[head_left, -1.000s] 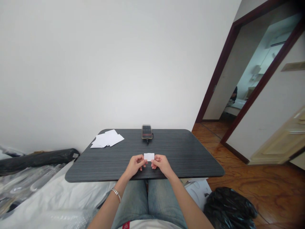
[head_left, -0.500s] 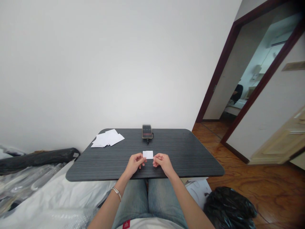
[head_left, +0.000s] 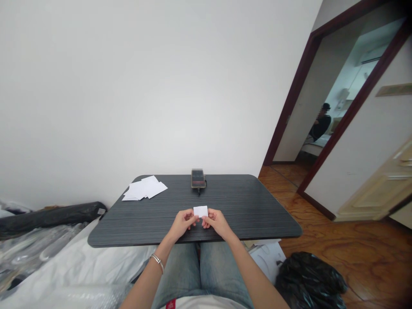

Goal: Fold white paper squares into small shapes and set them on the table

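A small white piece of paper (head_left: 201, 211), roughly rectangular and apparently folded, is held up just above the front half of the dark table (head_left: 244, 206). My left hand (head_left: 184, 223) pinches its left side between thumb and fingers. From the right, my right hand (head_left: 216, 222) grips the lower right corner, thumb in front and fingers behind. Several loose white sheets of paper (head_left: 144, 188) lie overlapped at the table's back left.
A phone-like device (head_left: 198, 179) leans on a stand at the back middle, by the white wall (head_left: 193, 86). A black plastic bag (head_left: 309, 279) is on the wooden floor at right. A person (head_left: 320, 124) sits beyond the doorway. Plastic-wrapped things (head_left: 41, 244) lie at left.
My right hand has moved in left, its thumb now over the paper's lower edge. The paper sits slightly lower in view and tilts a little. My left hand keeps its pinch.
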The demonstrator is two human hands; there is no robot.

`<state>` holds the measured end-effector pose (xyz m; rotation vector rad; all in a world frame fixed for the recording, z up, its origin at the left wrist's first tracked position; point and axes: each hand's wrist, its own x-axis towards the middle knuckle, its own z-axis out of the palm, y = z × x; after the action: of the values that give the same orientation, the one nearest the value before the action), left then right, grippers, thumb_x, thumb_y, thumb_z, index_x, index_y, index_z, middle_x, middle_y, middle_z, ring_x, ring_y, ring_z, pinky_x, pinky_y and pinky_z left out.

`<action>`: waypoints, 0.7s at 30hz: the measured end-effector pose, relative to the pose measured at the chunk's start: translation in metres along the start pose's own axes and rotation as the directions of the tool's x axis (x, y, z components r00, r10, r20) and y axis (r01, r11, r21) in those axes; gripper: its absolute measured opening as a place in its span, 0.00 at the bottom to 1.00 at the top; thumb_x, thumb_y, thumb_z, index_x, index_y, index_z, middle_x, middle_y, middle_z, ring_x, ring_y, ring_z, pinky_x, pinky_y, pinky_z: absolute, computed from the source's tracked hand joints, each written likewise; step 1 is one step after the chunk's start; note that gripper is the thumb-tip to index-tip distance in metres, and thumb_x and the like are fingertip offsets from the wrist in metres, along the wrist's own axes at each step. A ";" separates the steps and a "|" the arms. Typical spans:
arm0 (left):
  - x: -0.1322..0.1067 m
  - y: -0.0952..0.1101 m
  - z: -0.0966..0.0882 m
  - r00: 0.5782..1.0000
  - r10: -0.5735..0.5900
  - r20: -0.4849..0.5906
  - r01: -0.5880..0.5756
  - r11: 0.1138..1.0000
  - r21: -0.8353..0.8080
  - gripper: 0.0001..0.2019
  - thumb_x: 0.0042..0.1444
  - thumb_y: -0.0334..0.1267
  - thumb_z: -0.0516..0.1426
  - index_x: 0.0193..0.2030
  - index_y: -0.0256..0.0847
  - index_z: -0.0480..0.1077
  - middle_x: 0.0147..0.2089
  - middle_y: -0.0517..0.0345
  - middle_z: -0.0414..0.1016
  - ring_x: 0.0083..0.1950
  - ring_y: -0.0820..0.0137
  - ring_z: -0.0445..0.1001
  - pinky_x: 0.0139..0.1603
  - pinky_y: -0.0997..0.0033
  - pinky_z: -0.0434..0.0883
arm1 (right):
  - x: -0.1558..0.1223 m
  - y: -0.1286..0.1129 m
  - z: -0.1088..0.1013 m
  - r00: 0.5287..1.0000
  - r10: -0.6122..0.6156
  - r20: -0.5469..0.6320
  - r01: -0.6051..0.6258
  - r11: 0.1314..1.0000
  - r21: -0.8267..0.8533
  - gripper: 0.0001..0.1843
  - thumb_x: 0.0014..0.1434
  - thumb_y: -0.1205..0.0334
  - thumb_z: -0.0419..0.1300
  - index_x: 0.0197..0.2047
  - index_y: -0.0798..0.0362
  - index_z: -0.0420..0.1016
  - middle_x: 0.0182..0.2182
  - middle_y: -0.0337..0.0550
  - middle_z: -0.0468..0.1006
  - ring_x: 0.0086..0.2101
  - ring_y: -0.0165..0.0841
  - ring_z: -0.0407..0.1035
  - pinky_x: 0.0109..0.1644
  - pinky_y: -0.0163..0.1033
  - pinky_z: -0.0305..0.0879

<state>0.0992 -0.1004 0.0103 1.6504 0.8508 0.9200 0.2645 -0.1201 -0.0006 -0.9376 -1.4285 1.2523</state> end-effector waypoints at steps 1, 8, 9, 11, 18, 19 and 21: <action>0.000 0.000 0.000 1.000 0.001 0.014 -0.001 1.000 0.015 0.14 0.49 0.45 0.54 0.27 0.33 0.66 0.25 0.57 0.70 0.22 0.77 0.64 0.15 0.83 0.57 | 0.000 0.000 0.000 1.000 0.001 0.004 -0.001 1.000 -0.005 0.13 0.48 0.56 0.58 0.29 0.59 0.69 0.17 0.37 0.72 0.17 0.25 0.64 0.21 0.30 0.60; -0.001 0.004 0.001 0.996 0.004 0.089 -0.013 0.995 0.102 0.15 0.49 0.45 0.54 0.33 0.32 0.70 0.22 0.59 0.69 0.21 0.77 0.64 0.18 0.81 0.57 | -0.001 0.002 0.002 0.999 -0.005 0.044 0.005 1.000 -0.018 0.10 0.48 0.60 0.58 0.30 0.59 0.70 0.17 0.36 0.71 0.17 0.24 0.64 0.22 0.30 0.62; -0.001 0.004 0.001 0.995 0.006 0.096 -0.015 0.995 0.097 0.15 0.49 0.44 0.54 0.33 0.32 0.70 0.22 0.58 0.70 0.21 0.77 0.64 0.18 0.81 0.58 | -0.001 0.002 0.002 0.999 -0.005 0.044 0.006 1.000 -0.018 0.09 0.47 0.60 0.58 0.30 0.59 0.70 0.17 0.36 0.71 0.17 0.25 0.64 0.22 0.31 0.62; -0.001 0.006 0.001 0.994 0.008 0.107 -0.017 0.997 0.079 0.14 0.49 0.43 0.54 0.34 0.32 0.71 0.23 0.58 0.70 0.22 0.77 0.64 0.19 0.81 0.58 | -0.002 0.001 0.002 0.999 -0.003 0.039 0.004 1.000 -0.025 0.09 0.47 0.60 0.58 0.30 0.59 0.70 0.17 0.36 0.71 0.17 0.25 0.64 0.22 0.31 0.63; 0.000 0.003 0.001 0.999 -0.001 0.050 -0.001 0.999 0.054 0.14 0.48 0.43 0.55 0.34 0.32 0.70 0.23 0.58 0.70 0.21 0.76 0.65 0.16 0.81 0.57 | -0.001 0.000 0.000 0.999 -0.022 -0.027 0.021 0.999 -0.036 0.10 0.47 0.58 0.58 0.25 0.58 0.68 0.16 0.36 0.71 0.16 0.25 0.64 0.22 0.31 0.62; 0.000 0.002 0.001 0.999 -0.002 0.040 0.000 0.999 0.054 0.14 0.48 0.43 0.55 0.34 0.32 0.70 0.23 0.58 0.70 0.21 0.76 0.65 0.16 0.81 0.57 | -0.001 0.000 -0.001 0.999 -0.022 -0.040 0.020 0.999 -0.039 0.10 0.47 0.58 0.58 0.24 0.58 0.67 0.16 0.37 0.71 0.16 0.25 0.64 0.22 0.31 0.62; 0.000 0.002 0.000 1.000 -0.003 0.025 0.002 0.999 0.045 0.13 0.48 0.43 0.55 0.34 0.32 0.69 0.24 0.58 0.70 0.21 0.76 0.65 0.15 0.82 0.57 | -0.002 0.000 -0.001 0.998 -0.018 -0.064 0.015 0.999 -0.035 0.11 0.47 0.57 0.59 0.23 0.57 0.66 0.16 0.37 0.71 0.16 0.25 0.64 0.21 0.31 0.62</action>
<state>0.0999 -0.1010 0.0120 1.6955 0.8616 0.8826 0.2660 -0.1213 -0.0012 -0.9789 -1.4081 1.1787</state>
